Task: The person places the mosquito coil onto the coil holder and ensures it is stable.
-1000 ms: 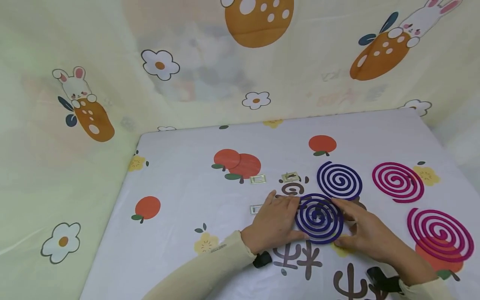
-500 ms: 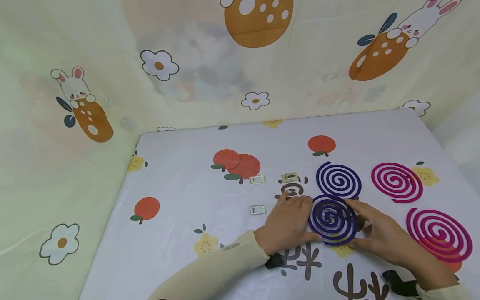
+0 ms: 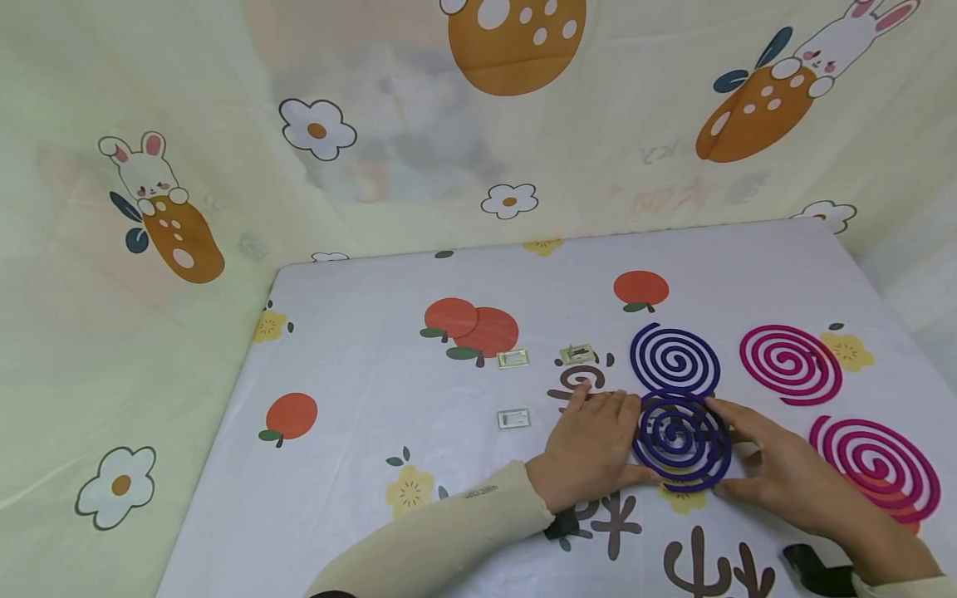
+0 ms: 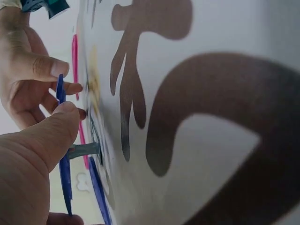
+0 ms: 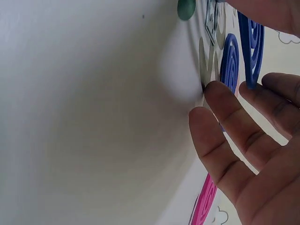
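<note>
A dark blue mosquito coil (image 3: 676,433) is held level between both hands, raised over the table in the left wrist view. My left hand (image 3: 591,444) grips its left edge, thumb (image 4: 66,115) near and fingers on the far side. The right hand (image 3: 785,469) pinches the right edge between thumb and fingers; its other fingers spread below in the right wrist view. Under the coil, a small grey metal stand (image 4: 85,149) rises from a flat base. Another blue mosquito coil (image 3: 677,360) lies just behind, partly overlapped by the held one in the head view.
Two pink mosquito coils lie at the right, one farther back (image 3: 788,360) and one nearer (image 3: 876,459). Small rectangular metal plates lie left of the coils: two in back (image 3: 512,358) (image 3: 577,354) and one in front (image 3: 513,419). A printed cloth (image 3: 359,349) covers the table.
Both hands have shifted to the right, carrying the blue coil between them. It now sits in front of the other blue coil. The front metal plate, earlier partly covered, shows fully.
</note>
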`<state>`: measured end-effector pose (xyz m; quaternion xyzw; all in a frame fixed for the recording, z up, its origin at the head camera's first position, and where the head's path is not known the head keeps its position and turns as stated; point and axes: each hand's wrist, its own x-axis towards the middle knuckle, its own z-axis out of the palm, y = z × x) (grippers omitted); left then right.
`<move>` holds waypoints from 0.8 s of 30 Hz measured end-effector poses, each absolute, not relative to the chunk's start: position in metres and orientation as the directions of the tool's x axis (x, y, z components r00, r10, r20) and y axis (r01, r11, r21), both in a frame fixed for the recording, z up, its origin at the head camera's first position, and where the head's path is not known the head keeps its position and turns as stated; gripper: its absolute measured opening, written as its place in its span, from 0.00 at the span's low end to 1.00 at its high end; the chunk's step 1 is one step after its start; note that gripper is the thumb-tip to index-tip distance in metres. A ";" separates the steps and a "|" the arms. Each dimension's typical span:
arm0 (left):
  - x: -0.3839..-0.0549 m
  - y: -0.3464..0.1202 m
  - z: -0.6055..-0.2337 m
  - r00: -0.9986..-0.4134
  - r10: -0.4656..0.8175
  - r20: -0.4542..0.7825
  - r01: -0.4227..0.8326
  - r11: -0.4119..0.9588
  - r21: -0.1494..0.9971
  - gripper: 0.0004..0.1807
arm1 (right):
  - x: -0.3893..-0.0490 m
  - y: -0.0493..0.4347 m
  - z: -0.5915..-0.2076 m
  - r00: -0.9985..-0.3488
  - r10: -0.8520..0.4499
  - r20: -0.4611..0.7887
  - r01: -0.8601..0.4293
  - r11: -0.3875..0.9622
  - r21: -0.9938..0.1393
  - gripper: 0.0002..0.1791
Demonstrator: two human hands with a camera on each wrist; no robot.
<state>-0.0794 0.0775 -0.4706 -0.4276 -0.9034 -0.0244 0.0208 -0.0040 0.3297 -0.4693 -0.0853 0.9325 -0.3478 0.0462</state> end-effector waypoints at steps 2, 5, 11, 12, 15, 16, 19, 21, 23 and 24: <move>-0.079 0.079 -0.472 -0.634 0.771 0.062 0.772 0.635 0.004 0.51 | -0.004 0.332 -0.469 -0.980 -0.195 -0.040 -0.120 0.736 -0.666 0.62; -0.078 0.082 -0.474 -0.636 0.769 0.064 0.770 0.638 -0.015 0.52 | -0.004 0.335 -0.470 -0.980 -0.194 -0.033 -0.124 0.737 -0.665 0.62; -0.078 0.086 -0.476 -0.635 0.769 0.073 0.769 0.638 -0.027 0.52 | -0.003 0.339 -0.470 -0.981 -0.192 -0.024 -0.132 0.752 -0.645 0.63; -0.078 0.086 -0.476 -0.634 0.769 0.076 0.770 0.637 -0.026 0.52 | -0.003 0.339 -0.470 -0.981 -0.194 -0.023 -0.134 0.755 -0.642 0.63; -0.078 0.087 -0.476 -0.631 0.772 0.077 0.773 0.634 -0.022 0.53 | -0.003 0.340 -0.470 -0.981 -0.194 -0.027 -0.134 0.765 -0.630 0.62; -0.078 0.087 -0.476 -0.631 0.772 0.076 0.774 0.633 -0.019 0.53 | -0.003 0.340 -0.469 -0.981 -0.189 -0.047 -0.118 0.771 -0.626 0.62; -0.078 0.089 -0.475 -0.629 0.774 0.072 0.775 0.631 -0.015 0.53 | -0.004 0.341 -0.467 -0.981 -0.182 -0.072 -0.099 0.779 -0.619 0.61; -0.079 0.090 -0.476 -0.628 0.774 0.075 0.775 0.631 -0.017 0.53 | -0.005 0.342 -0.467 -0.980 -0.182 -0.082 -0.092 0.778 -0.621 0.61; -0.080 0.090 -0.477 -0.628 0.774 0.078 0.775 0.631 -0.018 0.53 | -0.005 0.344 -0.467 -0.980 -0.186 -0.077 -0.097 0.774 -0.626 0.61; -0.080 0.091 -0.478 -0.629 0.774 0.078 0.775 0.632 -0.017 0.53 | -0.005 0.344 -0.467 -0.980 -0.188 -0.071 -0.102 0.771 -0.629 0.60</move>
